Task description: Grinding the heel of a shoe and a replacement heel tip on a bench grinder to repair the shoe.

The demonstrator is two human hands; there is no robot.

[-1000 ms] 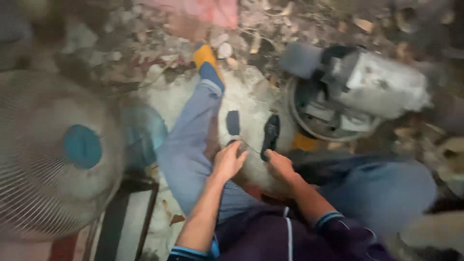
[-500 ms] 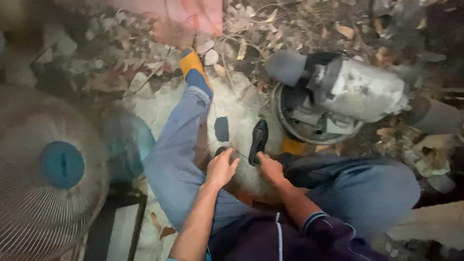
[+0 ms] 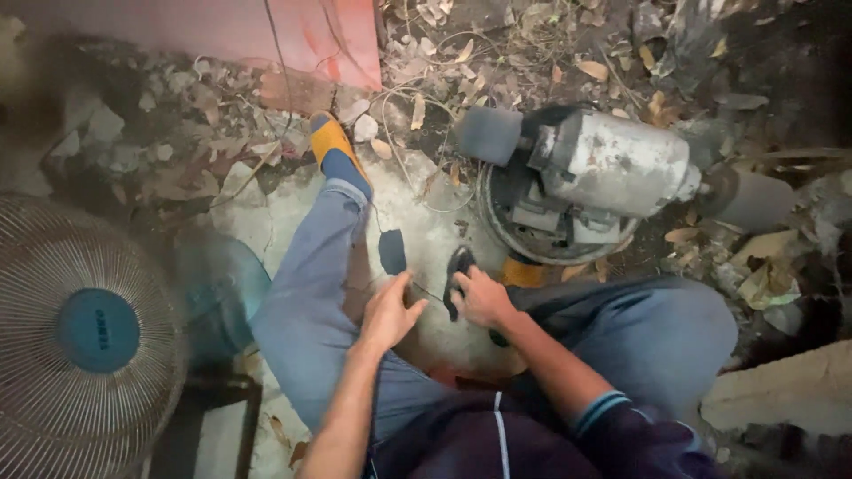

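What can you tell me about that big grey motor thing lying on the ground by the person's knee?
The grey motor is a stout metal cylinder lying on its side, dusty and scuffed. A shaft sticks out of each end carrying a wheel: a dark grey one on the left, another on the right. It sits on a round dark base amid dry leaves and rubble. Neither hand touches it.

right hand (image 3: pixel 479 297) now on black piece (image 3: pixel 457 275), left hand (image 3: pixel 388 312) opened

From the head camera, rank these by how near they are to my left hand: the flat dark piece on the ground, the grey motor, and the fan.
From the left hand:
1. Flat dark piece, just ahead of the fingers.
2. Grey motor, ahead and to the right.
3. Fan, far left.
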